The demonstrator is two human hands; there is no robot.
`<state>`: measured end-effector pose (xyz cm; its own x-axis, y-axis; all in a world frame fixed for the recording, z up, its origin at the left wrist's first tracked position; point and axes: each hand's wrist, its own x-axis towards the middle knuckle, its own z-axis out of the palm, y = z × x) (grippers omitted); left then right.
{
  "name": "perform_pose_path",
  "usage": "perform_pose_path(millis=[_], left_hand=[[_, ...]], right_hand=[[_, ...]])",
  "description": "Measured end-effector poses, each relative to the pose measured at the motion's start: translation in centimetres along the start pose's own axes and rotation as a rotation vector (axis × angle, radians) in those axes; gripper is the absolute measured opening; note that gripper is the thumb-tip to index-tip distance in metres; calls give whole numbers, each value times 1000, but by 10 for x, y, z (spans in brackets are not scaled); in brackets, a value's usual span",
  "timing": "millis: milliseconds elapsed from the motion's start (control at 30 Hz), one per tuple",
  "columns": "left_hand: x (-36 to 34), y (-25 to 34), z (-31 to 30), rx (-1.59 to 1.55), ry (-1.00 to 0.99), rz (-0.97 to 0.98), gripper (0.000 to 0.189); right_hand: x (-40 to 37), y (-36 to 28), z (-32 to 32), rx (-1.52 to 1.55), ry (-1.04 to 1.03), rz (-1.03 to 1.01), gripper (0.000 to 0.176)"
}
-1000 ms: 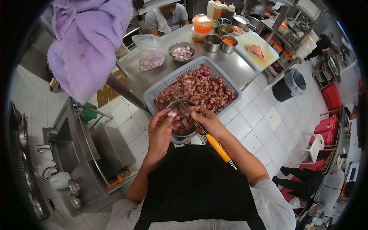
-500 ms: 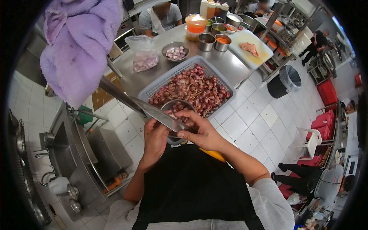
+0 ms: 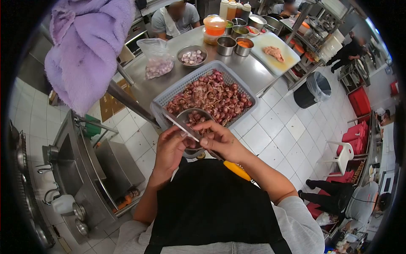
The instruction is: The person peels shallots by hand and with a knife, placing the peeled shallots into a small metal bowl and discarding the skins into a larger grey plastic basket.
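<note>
My right hand [image 3: 222,142] grips a knife with a yellow handle [image 3: 237,170]. Its broad blade [image 3: 182,126] slants up to the left, across the gap between my hands. My left hand [image 3: 168,150] has its fingers curled close under the blade, and the blade and fingers hide whatever is in them. Beneath both hands is a metal bowl [image 3: 182,115] with shallots [image 3: 198,116] in it. That bowl sits at the near end of a grey plastic basket [image 3: 160,96] heaped with reddish unpeeled shallots [image 3: 211,95].
Behind the basket, peeled shallots lie in a steel bowl [image 3: 179,56] and a clear bag [image 3: 159,67]. Raw meat [image 3: 274,53] rests on a white cutting board [image 3: 284,63]. A purple towel [image 3: 86,55] hangs over a metal post [image 3: 131,101] at left. Another person [image 3: 175,19] sits across the table.
The knife has turned, so its blade now shows edge-on rather than broad side. More of the yellow handle shows. Both hands stay close together over the bowl.
</note>
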<state>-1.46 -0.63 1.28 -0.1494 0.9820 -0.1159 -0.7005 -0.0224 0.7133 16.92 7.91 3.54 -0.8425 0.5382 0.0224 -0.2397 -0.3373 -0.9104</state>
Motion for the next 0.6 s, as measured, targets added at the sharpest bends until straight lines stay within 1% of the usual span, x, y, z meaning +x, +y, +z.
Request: perform_pose_path(millis=[33,100,200,267,367,533,600], left_hand=[[1,-1,2,8,-6,-4,24],[1,-2,8,16,-13,-7,27],[0,-2,13,16,18,33,29],[-1,-2,13,110,38,87,28],[-1,0,10,91,7,74,24],[0,-1,2,61,39,73,24],[0,-2,0,39,60,60,24]], right_hand=[[0,-1,-3,0,-2,1,38],[-3,-4,-9,176,-56,162,34],[-3,-3,-9,202,-45,169,34],[-3,-5,-6,189,-32,177,34],[-4,-7,-5,163,5,170,34],[-5,-2,-19,179,58,153,37],[-7,-3,-17,-25,63,119,41]])
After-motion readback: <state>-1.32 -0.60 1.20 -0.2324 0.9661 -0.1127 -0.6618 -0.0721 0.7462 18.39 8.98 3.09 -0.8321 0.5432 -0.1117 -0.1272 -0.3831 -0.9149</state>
